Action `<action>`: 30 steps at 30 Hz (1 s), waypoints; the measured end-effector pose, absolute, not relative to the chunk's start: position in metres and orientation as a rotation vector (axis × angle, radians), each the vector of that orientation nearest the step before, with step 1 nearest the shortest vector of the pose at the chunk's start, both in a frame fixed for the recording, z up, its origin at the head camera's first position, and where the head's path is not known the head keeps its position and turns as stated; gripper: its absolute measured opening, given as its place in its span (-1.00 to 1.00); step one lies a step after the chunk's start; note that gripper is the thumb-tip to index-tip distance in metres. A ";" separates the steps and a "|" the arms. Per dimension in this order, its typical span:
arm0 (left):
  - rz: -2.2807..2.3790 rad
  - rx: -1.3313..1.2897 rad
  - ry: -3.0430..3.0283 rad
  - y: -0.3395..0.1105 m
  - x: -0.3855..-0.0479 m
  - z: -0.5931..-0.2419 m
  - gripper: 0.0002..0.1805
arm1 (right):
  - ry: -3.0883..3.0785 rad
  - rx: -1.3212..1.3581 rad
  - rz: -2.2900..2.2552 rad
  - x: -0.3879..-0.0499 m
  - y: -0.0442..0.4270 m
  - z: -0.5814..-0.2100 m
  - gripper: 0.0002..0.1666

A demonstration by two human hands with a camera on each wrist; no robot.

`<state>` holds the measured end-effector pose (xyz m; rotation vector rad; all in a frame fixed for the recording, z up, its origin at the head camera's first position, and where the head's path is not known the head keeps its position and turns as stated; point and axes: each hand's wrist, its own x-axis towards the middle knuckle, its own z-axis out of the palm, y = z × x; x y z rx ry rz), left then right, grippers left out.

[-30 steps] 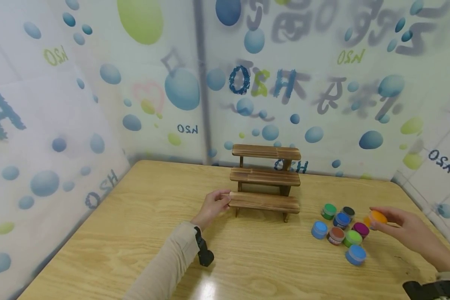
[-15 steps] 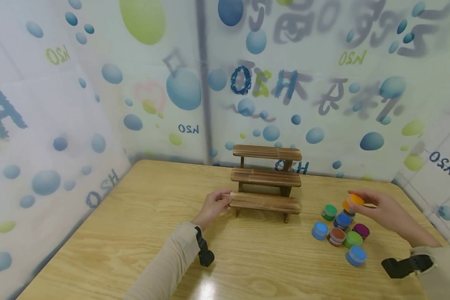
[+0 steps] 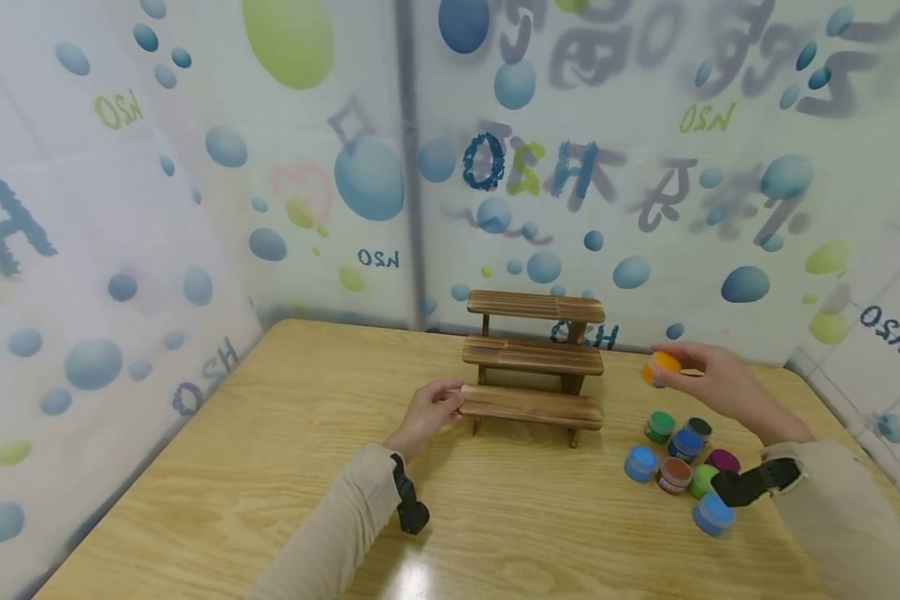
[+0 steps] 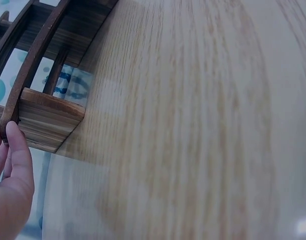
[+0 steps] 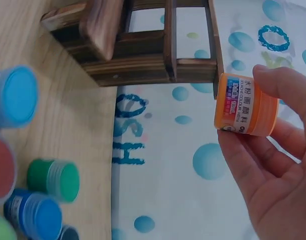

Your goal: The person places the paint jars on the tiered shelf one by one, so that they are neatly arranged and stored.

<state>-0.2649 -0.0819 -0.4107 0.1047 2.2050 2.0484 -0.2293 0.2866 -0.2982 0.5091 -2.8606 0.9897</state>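
A three-tiered wooden rack [image 3: 532, 358] stands near the back of the table. My left hand [image 3: 426, 415] pinches the left end of its lowest shelf between thumb and fingers; the left wrist view shows the thumb on the shelf edge [image 4: 13, 112]. To the right of the rack, my right hand [image 3: 720, 385] holds an orange paint jar [image 3: 662, 367] above the table. In the right wrist view the jar's printed label faces the camera, with the thumb on one side and fingers on the other. All three shelves of the rack bear nothing.
Several paint jars cluster on the table at right, among them a green jar [image 3: 659, 427], a brown jar [image 3: 674, 474] and a light blue jar [image 3: 641, 462]. A patterned curtain [image 3: 307, 167] hangs behind the wooden table [image 3: 285, 400].
My right hand has carried the orange jar leftward and up, over the other jars and towards the rack. The left hand has kept its grip on the lowest shelf.
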 end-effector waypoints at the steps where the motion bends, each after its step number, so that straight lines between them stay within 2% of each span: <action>1: 2.048 0.101 2.209 -0.082 -0.265 -0.411 -0.66 | -2.858 0.518 1.012 -0.232 0.283 -0.297 -0.39; 11: 2.031 0.089 2.215 -0.083 -0.264 -0.409 -0.66 | -2.833 0.550 1.094 -0.261 0.247 -0.278 -0.33; 20: 2.044 0.090 2.196 -0.083 -0.263 -0.407 -0.67 | -2.785 0.651 1.057 -0.284 0.214 -0.271 -0.42; 30: 2.042 0.111 2.194 -0.083 -0.263 -0.409 -0.67 | -2.789 0.674 1.174 -0.307 0.181 -0.272 -0.41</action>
